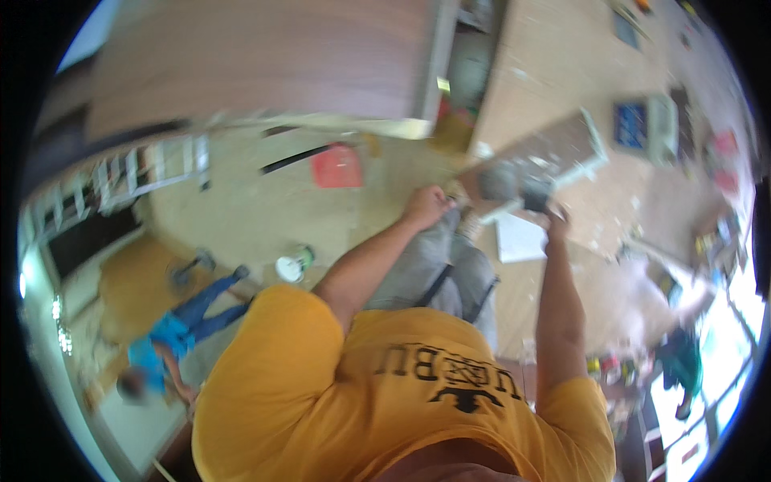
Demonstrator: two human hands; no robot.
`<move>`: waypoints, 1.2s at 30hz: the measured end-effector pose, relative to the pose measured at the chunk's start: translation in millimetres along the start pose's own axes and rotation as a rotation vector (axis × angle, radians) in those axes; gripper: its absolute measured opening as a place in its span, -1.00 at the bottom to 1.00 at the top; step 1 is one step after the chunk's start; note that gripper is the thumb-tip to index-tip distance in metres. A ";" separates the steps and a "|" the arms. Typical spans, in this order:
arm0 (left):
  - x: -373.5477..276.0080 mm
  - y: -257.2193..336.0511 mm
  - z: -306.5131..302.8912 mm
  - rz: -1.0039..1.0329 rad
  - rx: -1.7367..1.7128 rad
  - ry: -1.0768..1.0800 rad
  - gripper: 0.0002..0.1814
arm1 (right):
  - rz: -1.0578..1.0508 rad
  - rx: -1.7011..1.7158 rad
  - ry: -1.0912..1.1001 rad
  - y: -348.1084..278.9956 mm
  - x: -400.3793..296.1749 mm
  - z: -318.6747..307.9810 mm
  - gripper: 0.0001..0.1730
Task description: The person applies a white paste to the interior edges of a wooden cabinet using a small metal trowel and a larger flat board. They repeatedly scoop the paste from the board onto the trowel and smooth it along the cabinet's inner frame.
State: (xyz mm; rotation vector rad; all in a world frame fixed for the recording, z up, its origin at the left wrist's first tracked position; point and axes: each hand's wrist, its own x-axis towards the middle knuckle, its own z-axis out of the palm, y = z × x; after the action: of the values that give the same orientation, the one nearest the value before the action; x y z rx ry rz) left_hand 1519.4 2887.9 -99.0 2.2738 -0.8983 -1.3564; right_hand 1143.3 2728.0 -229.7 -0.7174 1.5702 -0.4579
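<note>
My right hand [557,223] is closed on a dark, flat hand tool [535,194], possibly a wide scraper; blur hides its exact kind. The tool lies over the near side of a long brown panel [557,141] with pale edges, beside a round greyish patch [499,182]. My left hand [429,208], fingers curled, is near the panel's left end, by a small yellowish thing; whether it grips anything is unclear. A white sheet or board [521,238] lies just below the panel, left of my right forearm.
A large brown board [259,60] spans the upper left. A red piece [337,165], a dark strip [295,160] and an open bucket [291,269] are on the floor. A ladder [150,165] stands left; a white-and-blue container [659,128], right. One person [159,346] is lower left, another [683,364] far right.
</note>
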 end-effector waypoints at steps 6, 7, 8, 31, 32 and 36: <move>-123.7 -139.7 -127.7 -0.099 -0.513 0.918 -0.78 | -0.089 -0.201 0.087 -9.3 -74.0 -16.6 -0.69; -136.2 -118.8 -170.1 0.033 -0.557 0.995 -0.86 | -0.061 -0.180 0.099 -6.0 -84.5 -32.3 -0.69; -154.1 -88.9 -209.7 0.201 -0.575 1.087 -0.74 | -0.030 -0.165 0.096 -3.7 -97.0 -46.3 -0.69; -205.6 44.5 -327.6 0.756 -0.611 0.373 -0.18 | -0.742 -0.095 -0.289 -249.0 -451.2 205.8 -0.54; -208.3 53.0 -315.6 0.813 -0.548 0.286 -0.20 | -0.870 -0.212 -0.327 -271.6 -467.6 220.9 -0.50; -239.3 101.6 -285.0 0.937 -0.262 0.183 -0.19 | -1.324 -0.806 -0.091 -345.2 -521.8 275.2 -0.34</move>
State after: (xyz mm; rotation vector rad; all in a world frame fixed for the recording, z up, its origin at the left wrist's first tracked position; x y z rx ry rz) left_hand 1651.8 2965.7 254.9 1.4136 -1.3656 -0.7578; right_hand 1484.8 2865.0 346.3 -2.3748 0.9527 -0.6975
